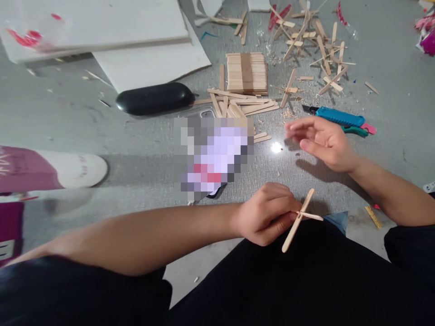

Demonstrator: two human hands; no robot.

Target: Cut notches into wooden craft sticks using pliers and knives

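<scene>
Stick cross [295,226], left hand [263,219]: long axis up-right.

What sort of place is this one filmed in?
Likely a grey floor used as an informal craft spot: a banded stack of wooden sticks, a heap of stick crosses and a blue utility knife lie on it. The left hand holds one cross.

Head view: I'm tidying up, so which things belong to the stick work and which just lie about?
In use: left hand holding stick cross, right hand, stick bundle, loose sticks, finished crosses, knife.
Lying about: black case, white boards.
</scene>
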